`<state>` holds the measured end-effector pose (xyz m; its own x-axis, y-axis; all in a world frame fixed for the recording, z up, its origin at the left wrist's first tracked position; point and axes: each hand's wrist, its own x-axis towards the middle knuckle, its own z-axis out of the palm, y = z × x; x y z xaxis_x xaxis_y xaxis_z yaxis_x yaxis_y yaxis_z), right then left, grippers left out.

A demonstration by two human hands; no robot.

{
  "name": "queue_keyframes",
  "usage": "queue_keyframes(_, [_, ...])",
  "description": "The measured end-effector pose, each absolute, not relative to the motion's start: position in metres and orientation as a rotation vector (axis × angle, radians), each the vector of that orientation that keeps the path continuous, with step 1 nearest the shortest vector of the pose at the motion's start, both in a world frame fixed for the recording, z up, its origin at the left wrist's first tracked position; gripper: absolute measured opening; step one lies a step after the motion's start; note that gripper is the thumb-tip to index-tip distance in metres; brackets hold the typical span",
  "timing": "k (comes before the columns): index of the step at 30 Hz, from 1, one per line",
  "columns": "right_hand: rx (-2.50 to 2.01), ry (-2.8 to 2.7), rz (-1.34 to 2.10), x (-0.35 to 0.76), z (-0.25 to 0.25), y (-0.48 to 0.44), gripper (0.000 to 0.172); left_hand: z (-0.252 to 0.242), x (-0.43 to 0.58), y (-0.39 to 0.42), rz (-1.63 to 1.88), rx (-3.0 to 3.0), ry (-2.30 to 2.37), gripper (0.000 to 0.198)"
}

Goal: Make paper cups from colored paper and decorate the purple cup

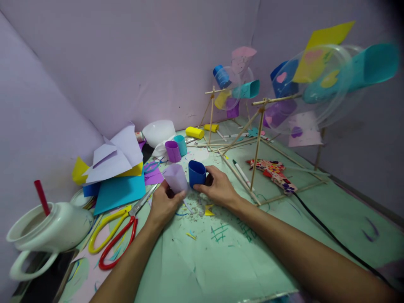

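Pale green surface [252,252], strewn with paper scraps, set against lilac walls [126,63]. The left hand [164,204] closes its fingers around a lilac paper roll [176,177]. The right hand [219,187] grips a blue paper roll [197,172], which stands upright with its side touching the lilac one, near the middle of the surface. Scissors [116,231] with yellow and red handles lie just left of the left hand. Behind the hands, a purple roll [173,151] and a teal roll [181,144] stand side by side. A pen [241,171] lies to the right, beside a stick frame [259,139].
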<state>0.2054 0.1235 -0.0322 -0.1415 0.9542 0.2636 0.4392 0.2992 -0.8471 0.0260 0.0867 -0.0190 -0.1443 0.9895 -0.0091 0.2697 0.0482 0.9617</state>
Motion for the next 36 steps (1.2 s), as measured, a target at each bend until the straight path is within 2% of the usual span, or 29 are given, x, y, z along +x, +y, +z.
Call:
queue_keyframes(2, [-1.313, -1.667, 0.757, 0.209, -0.031, 0.126, 0.041, -0.013, 0.027, 0.082, 1.187, 1.177, 1.44, 0.049])
queue_keyframes(5, [-1.358, -1.596, 0.774, 0.213, -0.029, 0.13, 0.041, -0.005, 0.028, 0.072, 1.177, 0.975, 1.322, 0.042])
queue_keyframes(11, [-1.325, -1.499, 0.88, 0.217, -0.03, 0.131, 0.06, 0.005, 0.03, 0.058, 1.1, 0.778, 1.17, 0.037])
queue_keyframes(14, [-1.314, -1.434, 0.883, 0.219, -0.03, 0.13, 0.063, 0.003, 0.028, 0.058, 1.111, 0.759, 1.138, 0.037])
queue_keyframes(18, [-1.3, -1.34, 0.8, 0.221, -0.021, 0.122, 0.054, -0.005, 0.027, 0.059, 1.131, 0.783, 1.142, 0.037])
queue_keyframes(22, [-1.148, -1.266, 0.744, 0.22, -0.004, 0.105, 0.036, -0.006, 0.033, 0.057, 1.131, 0.843, 1.19, 0.042])
queue_keyframes(24, [-1.032, -1.328, 0.933, 0.218, 0.004, 0.095, 0.033, -0.004, 0.038, 0.053, 1.109, 0.89, 1.208, 0.046])
queue_keyframes(27, [-0.886, -1.472, 1.381, 0.21, 0.006, 0.084, 0.046, 0.0, 0.047, 0.047, 1.079, 0.979, 1.244, 0.045])
queue_keyframes(29, [-0.832, -1.469, 1.558, 0.205, 0.002, 0.079, 0.048, 0.002, 0.051, 0.042, 1.059, 1.081, 1.3, 0.039])
queue_keyframes(32, [-0.877, -1.356, 1.602, 0.202, -0.005, 0.078, 0.035, 0.005, 0.054, 0.038, 0.989, 1.23, 1.375, 0.027])
queue_keyframes(36, [-0.916, -1.344, 1.553, 0.203, -0.006, 0.081, 0.021, 0.016, 0.05, 0.038, 1.081, 1.348, 1.418, 0.026])
